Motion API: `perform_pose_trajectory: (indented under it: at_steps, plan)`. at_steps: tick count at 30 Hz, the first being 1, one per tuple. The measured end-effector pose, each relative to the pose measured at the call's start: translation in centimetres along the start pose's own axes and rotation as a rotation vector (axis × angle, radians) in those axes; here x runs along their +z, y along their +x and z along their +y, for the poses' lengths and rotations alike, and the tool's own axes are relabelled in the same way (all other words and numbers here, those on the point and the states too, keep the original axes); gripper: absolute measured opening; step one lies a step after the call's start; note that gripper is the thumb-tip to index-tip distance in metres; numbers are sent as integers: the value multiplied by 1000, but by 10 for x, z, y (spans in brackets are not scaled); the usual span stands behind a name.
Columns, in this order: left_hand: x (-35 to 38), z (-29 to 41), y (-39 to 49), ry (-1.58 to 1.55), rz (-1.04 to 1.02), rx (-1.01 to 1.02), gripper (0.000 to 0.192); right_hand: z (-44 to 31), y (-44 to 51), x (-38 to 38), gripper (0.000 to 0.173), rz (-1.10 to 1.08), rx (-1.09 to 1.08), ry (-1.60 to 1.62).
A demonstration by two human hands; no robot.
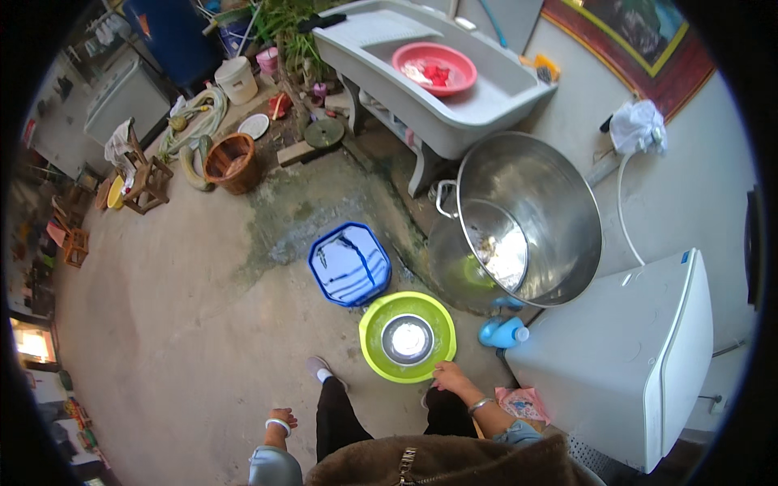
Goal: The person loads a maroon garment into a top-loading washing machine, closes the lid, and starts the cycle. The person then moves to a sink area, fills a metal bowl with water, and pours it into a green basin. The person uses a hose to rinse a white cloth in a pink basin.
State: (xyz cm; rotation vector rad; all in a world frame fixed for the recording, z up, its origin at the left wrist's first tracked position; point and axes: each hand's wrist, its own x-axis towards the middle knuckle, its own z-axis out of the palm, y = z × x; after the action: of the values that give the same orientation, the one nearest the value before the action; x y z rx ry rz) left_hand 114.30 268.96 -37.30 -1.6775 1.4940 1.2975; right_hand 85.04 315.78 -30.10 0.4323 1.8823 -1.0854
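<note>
My right hand (pixel 449 375) is at the lower right rim of a lime-green plastic basin (pixel 371 358) on the floor; whether its fingers grip the rim cannot be told. Inside the basin sits a round metal bowl (pixel 389 354) with a bright reflection. My left hand (pixel 284 417), with a pale bangle at the wrist, hangs to the left of my legs, fingers loosely curled, holding nothing visible. Just beyond the green basin stands a blue octagonal tub (pixel 349 261) of liquid. A large stainless steel pot (pixel 565 212) with a loop handle leans at the right.
A grey sink (pixel 486 115) on legs holds a pink basin (pixel 468 70) with something red. Blue bottles (pixel 507 333) stand beside a white appliance (pixel 602 346) at the right. Farther left are a wooden bucket (pixel 234 176), a coiled hose (pixel 209 112) and a small wooden chair (pixel 146 182).
</note>
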Motion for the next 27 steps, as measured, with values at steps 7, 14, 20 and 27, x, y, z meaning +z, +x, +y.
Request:
perform_pose_trajectory:
  at_steps: [7, 14, 20, 27]
  plan:
    - [-98, 132, 30, -244, -201, 203, 17, -107, -12, 91, 22, 31, -13, -222]
    - [-113, 322, -72, -218, -320, 607, 34, -268, -2, 207, 38, 107, -626, -185]
    - [-106, 493, -133, 111, -431, 1224, 40, -460, 23, 107, 55, 615, -940, -340]
    - [-82, 664, -164, 264, -521, 1466, 38, -611, 126, -57, 69, 1101, -870, -370]
